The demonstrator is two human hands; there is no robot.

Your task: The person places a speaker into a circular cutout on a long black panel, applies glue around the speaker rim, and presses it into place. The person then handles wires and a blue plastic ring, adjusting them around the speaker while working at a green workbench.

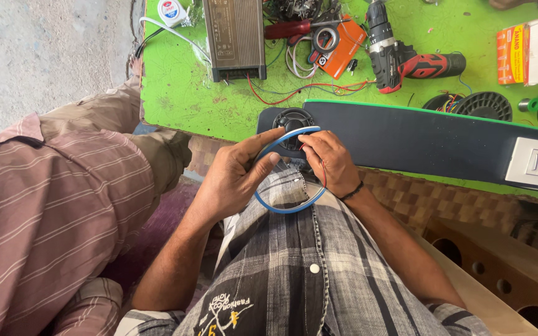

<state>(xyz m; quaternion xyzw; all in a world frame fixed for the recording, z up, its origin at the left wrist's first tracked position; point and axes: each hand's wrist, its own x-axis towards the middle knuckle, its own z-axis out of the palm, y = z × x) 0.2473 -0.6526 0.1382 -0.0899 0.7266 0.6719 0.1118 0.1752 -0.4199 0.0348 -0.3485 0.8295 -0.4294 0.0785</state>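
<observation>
Seen from above, a person in a grey checked shirt sits at the edge of a bright green surface (182,93) and works a thin blue ring (287,208), a narrow band bent into a loop, held just off the surface over the lap. The left hand (235,177) is curled nearly closed, pinching the ring's left side between thumb and forefinger. The right hand (331,162), with a dark band at the wrist, is closed around the ring's upper right part, fingertips pressing it against a round black speaker (292,118) set in the end of a long dark panel (418,140). A fine red wire (324,174) runs down beside the right hand. The ring looks light and springy, thin enough to flex and twist out of round, so it probably handles best pinched at two opposite points on the rim, as it is now, rather than squeezed across the middle. Its smooth skin may slip under the fingertips. Further back on the surface lie a red and black drill (406,59), a grey metal box (235,34), loose wires and an orange packet (340,46). A second person in a striped pink shirt (51,186) sits at left
</observation>
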